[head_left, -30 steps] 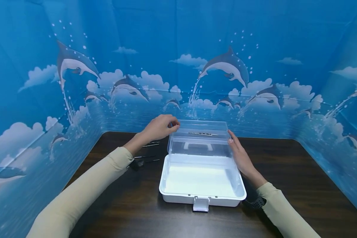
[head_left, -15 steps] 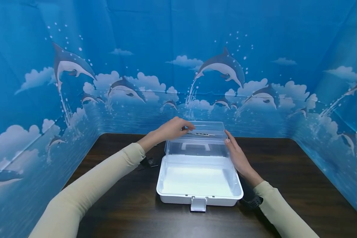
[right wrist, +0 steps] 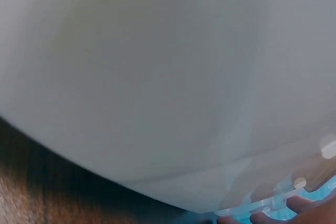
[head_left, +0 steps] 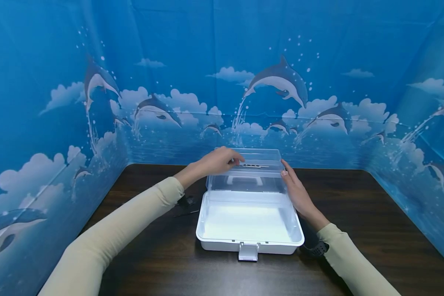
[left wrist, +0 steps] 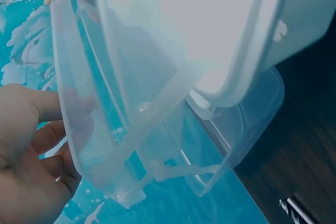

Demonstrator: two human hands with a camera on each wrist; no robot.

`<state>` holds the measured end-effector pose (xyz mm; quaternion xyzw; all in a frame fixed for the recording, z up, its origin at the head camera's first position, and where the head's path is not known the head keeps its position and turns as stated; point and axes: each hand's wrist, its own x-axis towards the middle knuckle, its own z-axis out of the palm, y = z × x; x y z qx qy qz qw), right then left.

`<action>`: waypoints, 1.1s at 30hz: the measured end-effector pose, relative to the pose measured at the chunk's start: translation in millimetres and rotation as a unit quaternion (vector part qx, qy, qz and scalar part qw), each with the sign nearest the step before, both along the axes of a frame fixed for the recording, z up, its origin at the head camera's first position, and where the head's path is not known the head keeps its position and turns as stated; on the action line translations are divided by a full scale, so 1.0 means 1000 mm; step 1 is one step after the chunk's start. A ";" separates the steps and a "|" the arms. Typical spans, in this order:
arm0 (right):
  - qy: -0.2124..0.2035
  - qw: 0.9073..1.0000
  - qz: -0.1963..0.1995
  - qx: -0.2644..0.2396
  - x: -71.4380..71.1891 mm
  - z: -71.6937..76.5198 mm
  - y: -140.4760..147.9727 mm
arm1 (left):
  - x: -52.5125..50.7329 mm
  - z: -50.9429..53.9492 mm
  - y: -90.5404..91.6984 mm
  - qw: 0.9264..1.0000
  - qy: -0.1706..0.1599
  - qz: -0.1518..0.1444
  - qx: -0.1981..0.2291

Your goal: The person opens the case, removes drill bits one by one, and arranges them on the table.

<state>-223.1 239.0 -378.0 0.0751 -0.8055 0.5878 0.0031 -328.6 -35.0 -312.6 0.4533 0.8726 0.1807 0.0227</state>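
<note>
A white storage box (head_left: 222,246) stands on the table with its lid back and a clear tray (head_left: 266,153) raised at the rear. Several thin metal drill bits (head_left: 258,166) lie in that tray. My left hand (head_left: 218,160) reaches over the tray's left end, fingers bent down beside the bits. Through the clear wall in the left wrist view, the fingers of the left hand (left wrist: 31,150) look blurred, so whether they pinch a bit is hidden. My right hand (head_left: 300,195) holds the tray's right end between thumb and fingers. White plastic fills most of the right wrist view.
On the dark wooden table (head_left: 151,246), left of the box, lie a small dark object (head_left: 186,201) and a thin rod (head_left: 186,213), partly behind the left sleeve. A latch (head_left: 248,251) hangs at the box's front. A dolphin-printed curtain (head_left: 192,49) surrounds the table.
My left hand has moved right from beyond the tray's left corner to over the drill bits, and has barely moved in the last half second. The right hand keeps its hold on the tray.
</note>
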 end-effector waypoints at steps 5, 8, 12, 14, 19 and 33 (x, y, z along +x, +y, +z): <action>-0.009 1.000 0.001 -0.006 -0.004 0.005 0.001 | -0.003 0.001 0.002 0.999 0.034 0.009 -0.027; -0.008 1.000 0.002 -0.009 -0.005 0.006 0.001 | -0.003 0.002 0.001 0.998 0.043 0.018 -0.034; -0.007 1.000 0.003 -0.010 -0.006 0.005 0.001 | -0.003 0.004 -0.003 0.996 0.052 0.046 -0.063; -0.008 1.000 0.003 -0.010 -0.006 0.005 0.001 | -0.003 0.004 -0.005 0.994 0.060 0.058 -0.076; -0.011 1.000 0.001 -0.012 -0.003 0.002 0.002 | 0.001 0.002 -0.006 0.993 0.070 0.061 -0.071; 0.021 1.000 0.017 -0.005 0.022 -0.009 0.008 | 0.034 -0.001 -0.016 0.995 0.046 0.082 -0.027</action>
